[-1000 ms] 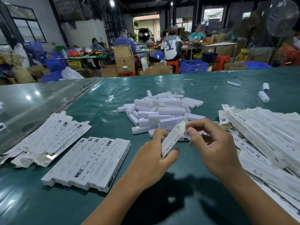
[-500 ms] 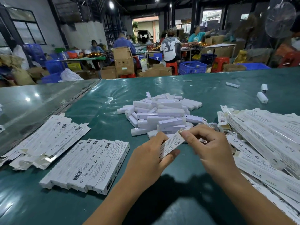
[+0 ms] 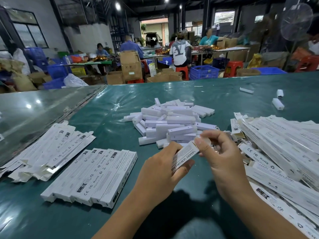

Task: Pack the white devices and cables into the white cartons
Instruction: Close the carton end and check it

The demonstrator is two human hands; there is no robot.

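My left hand (image 3: 160, 171) grips a long white carton (image 3: 185, 155) printed "SMART SENSOR LAMP", held slanted above the green table. My right hand (image 3: 222, 157) pinches the carton's upper end with thumb and fingertips. Just beyond my hands lies a heap of white bar-shaped devices (image 3: 170, 123). A row of several closed cartons (image 3: 93, 176) lies side by side at the lower left. Flat, unfolded cartons (image 3: 51, 149) are fanned out further left. A big pile of cartons (image 3: 283, 149) covers the right side, with white cable loops (image 3: 245, 142) poking out at its near edge.
The green plastic-covered table (image 3: 120, 104) meets a glossy grey table (image 3: 34, 107) on the left. Three loose devices (image 3: 278, 103) lie at the far right. Beyond the table's far edge, people work among brown boxes, blue crates and red stools.
Both hands have lowered the carton slightly toward me. The right hand's fingers have shifted at the carton's upper end, which now looks closed.
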